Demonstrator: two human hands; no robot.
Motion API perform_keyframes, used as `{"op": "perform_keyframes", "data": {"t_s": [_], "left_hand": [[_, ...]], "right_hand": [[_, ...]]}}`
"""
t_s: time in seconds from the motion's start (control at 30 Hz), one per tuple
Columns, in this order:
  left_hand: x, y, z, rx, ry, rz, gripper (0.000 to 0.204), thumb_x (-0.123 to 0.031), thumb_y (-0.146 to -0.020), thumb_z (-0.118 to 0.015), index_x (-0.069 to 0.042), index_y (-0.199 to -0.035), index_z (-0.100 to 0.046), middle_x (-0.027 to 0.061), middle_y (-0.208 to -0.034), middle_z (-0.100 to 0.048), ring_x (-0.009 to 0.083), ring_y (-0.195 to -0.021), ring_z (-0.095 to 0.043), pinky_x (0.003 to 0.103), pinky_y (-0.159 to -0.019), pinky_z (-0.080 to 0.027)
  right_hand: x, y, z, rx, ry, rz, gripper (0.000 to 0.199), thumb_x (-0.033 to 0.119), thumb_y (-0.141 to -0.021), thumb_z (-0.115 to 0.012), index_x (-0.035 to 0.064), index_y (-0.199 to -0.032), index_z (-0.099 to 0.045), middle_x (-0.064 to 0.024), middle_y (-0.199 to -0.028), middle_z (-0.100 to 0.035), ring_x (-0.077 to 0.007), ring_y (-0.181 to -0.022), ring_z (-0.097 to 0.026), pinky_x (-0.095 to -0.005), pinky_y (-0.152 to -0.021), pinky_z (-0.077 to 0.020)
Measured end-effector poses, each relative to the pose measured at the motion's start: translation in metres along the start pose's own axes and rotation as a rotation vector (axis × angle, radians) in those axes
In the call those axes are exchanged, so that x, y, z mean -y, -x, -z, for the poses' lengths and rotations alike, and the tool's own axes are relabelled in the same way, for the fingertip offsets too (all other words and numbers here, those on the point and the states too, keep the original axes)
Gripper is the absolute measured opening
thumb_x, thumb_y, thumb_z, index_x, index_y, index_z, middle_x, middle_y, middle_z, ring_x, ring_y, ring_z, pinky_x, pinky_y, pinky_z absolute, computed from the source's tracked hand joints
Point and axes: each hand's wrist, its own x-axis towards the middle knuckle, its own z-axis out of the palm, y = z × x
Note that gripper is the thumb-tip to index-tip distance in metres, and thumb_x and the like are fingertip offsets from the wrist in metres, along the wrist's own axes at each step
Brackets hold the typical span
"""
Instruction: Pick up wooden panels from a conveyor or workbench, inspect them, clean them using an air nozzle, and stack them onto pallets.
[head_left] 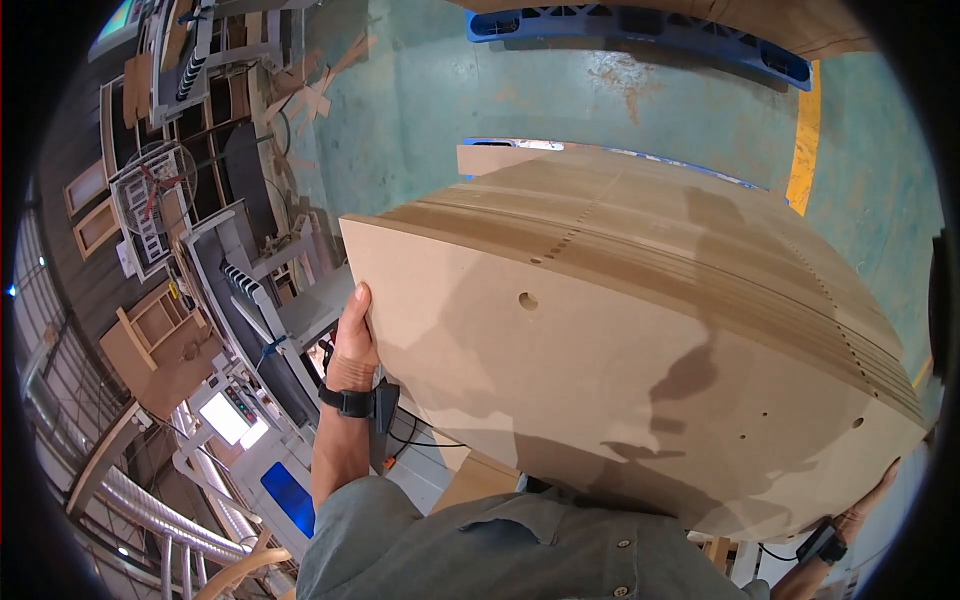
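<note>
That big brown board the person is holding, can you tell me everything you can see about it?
The large flat light-brown fibreboard panel looks smooth and matte, with one bigger round hole near its upper middle and several small drilled holes toward its right end. It is held up tilted above a stack of similar boards. The left hand grips its left edge and the right hand supports its lower right corner. Shadows fall across its face.
</note>
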Motion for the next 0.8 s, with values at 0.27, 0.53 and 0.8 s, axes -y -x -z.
{"op": "perform_keyframes", "data": {"t_s": [0.27, 0.53, 0.8], "left_hand": [[0.002, 0.001, 0.006, -0.03, -0.029, -0.022, 0.079, -0.052, -0.09, -0.066, -0.001, -0.145, -0.042, 0.0132, -0.139, -0.056, 0.0258, -0.125, -0.055, 0.039, -0.106, -0.045], [0.007, 0.001, 0.016, -0.073, -0.017, 0.004, 0.08, -0.054, -0.088, -0.068, -0.001, -0.144, -0.044, 0.0131, -0.139, -0.056, 0.0262, -0.124, -0.056, 0.04, -0.107, -0.045], [0.007, 0.002, 0.006, -0.081, -0.037, -0.003, 0.078, -0.055, -0.089, -0.065, -0.003, -0.143, -0.045, 0.0131, -0.139, -0.056, 0.0278, -0.125, -0.056, 0.042, -0.107, -0.044]], "right_hand": [[-0.005, 0.001, 0.007, 0.074, -0.066, -0.05, 0.073, 0.061, -0.096, -0.047, 0.0093, -0.148, -0.041, -0.0106, -0.142, -0.053, -0.0275, -0.125, -0.055, -0.0399, -0.104, -0.0481], [-0.002, 0.006, 0.006, 0.102, -0.095, -0.064, 0.076, 0.063, -0.094, -0.05, 0.0091, -0.147, -0.041, -0.0104, -0.139, -0.054, -0.0274, -0.122, -0.056, -0.0395, -0.1, -0.0498], [-0.006, -0.002, 0.022, 0.103, -0.074, 0.011, 0.072, 0.06, -0.095, -0.05, 0.0103, -0.147, -0.041, -0.0107, -0.141, -0.052, -0.0276, -0.125, -0.054, -0.0419, -0.105, -0.0461]]}}
